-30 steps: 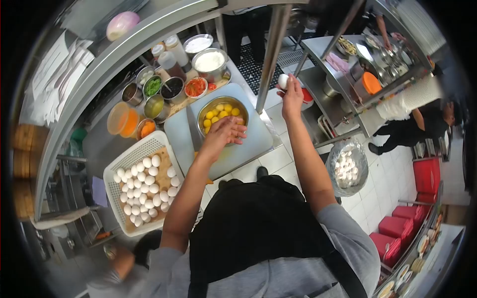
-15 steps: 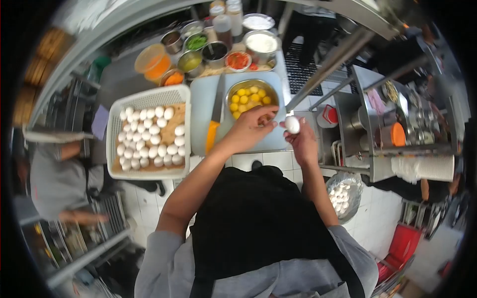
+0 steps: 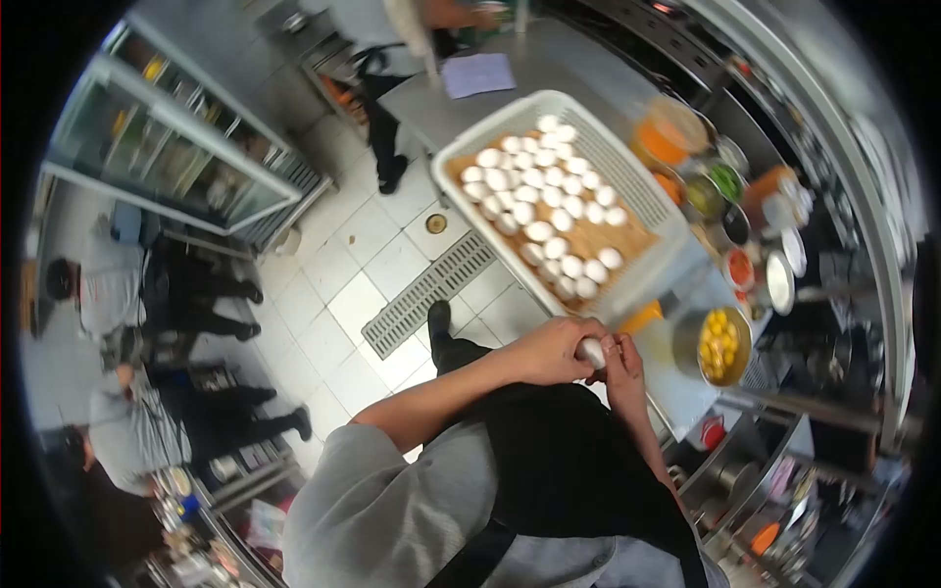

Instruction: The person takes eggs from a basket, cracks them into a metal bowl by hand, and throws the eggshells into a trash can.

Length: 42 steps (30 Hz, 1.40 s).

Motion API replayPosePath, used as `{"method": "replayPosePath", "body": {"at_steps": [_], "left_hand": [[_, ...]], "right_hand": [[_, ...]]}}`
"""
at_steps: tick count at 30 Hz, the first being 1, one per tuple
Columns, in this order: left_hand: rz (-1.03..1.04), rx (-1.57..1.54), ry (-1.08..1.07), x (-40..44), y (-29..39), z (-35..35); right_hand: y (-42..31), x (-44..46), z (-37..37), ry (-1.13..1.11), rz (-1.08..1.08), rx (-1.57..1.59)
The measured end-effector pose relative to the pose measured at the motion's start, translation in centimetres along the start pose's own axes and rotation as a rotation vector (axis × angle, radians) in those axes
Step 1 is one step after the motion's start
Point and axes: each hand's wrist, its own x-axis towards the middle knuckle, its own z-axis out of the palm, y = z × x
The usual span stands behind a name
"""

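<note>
My left hand (image 3: 557, 351) and my right hand (image 3: 623, 368) are together in front of my apron, fingers closed around a white egg (image 3: 591, 353). A light plastic crate (image 3: 627, 169) with many white eggs on brown cardboard lies just beyond them. To the right, a metal bowl (image 3: 689, 343) holds egg yolks (image 3: 720, 343). It stands on a pale blue cutting board (image 3: 674, 394). A knife's orange handle (image 3: 642, 318) shows between the crate and the bowl, its blade partly hidden by the crate.
Containers of orange food (image 3: 667, 135), chopped greens (image 3: 725, 182) and red food (image 3: 738, 269) line the counter's far side. Several people (image 3: 137, 421) stand at left near a glass-door fridge (image 3: 186, 147). A floor drain grate (image 3: 428, 294) lies below the crate.
My view has swung left, so the crate and bowl appear farther right. My left hand has come away from the bowl and joined my right hand at the egg.
</note>
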Motion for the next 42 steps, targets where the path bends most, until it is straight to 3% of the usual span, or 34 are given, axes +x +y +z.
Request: {"method": "replayPosePath", "body": {"at_steps": [5, 7, 8, 11, 16, 19, 21, 25, 29, 31, 33, 34, 35, 37, 38, 42], "left_hand": [[-0.04, -0.017, 0.268, -7.9, -6.3, -10.1], [-0.174, -0.141, 0.379, -10.4, -9.8, -13.6], [-0.219, -0.166, 0.409, -11.3, -11.6, -15.1], [-0.326, -0.144, 0.473, -11.7, -18.2, -18.9], [-0.485, -0.206, 0.481, -7.5, -26.9, -21.6], [-0.474, -0.296, 0.406, -3.6, -30.1, -21.1], [-0.475, -0.236, 0.382, -0.1, -31.5, -19.1], [-0.493, -0.295, 0.274, 8.1, -32.5, -16.4], [-0.322, -0.228, 0.189, 15.1, -32.0, -14.6], [-0.272, -0.149, 0.211, 19.6, -32.3, -12.9], [-0.015, -0.05, 0.156, 22.2, -33.2, -12.0], [0.177, 0.073, 0.154, 22.3, -33.5, -12.6], [0.165, 0.085, 0.153, 23.3, -33.7, -12.2], [0.044, 0.208, 0.064, 27.0, -34.5, -10.5], [0.038, 0.258, 0.075, 27.7, -34.8, -10.1], [0.054, 0.374, 0.193, 29.0, -35.8, -9.1]], "right_hand": [[-0.7, 7.0, 11.6, -0.397, 0.175, -0.041], [0.3, 9.2, 16.9, -0.504, 0.036, -0.063], [0.5, 10.4, 19.1, -0.536, 0.11, -0.001], [2.9, 14.4, 24.5, -0.585, 0.072, -0.131], [8.9, 20.3, 28.8, -0.388, 0.021, -0.202], [11.5, 22.6, 26.8, -0.285, -0.074, -0.399], [13.0, 23.4, 25.2, -0.147, -0.048, -0.357], [15.0, 26.2, 19.2, -0.002, -0.235, -0.692], [16.1, 29.9, 13.7, 0.197, -0.505, -0.855], [16.7, 30.4, 10.9, 0.275, -0.413, -0.88], [19.0, 31.8, 7.0, 0.255, -0.688, -2.01], [17.9, 33.4, 7.6, 0.443, -0.374, -1.097], [19.3, 33.8, 6.4, 0.439, -0.373, -1.08], [23.2, 35.0, 1.7, 0.435, -0.402, -1.548], [23.8, 35.8, 0.5, 0.444, -0.317, -1.632], [21.8, 38.7, 3.1, 0.409, -0.529, -1.423]]}}
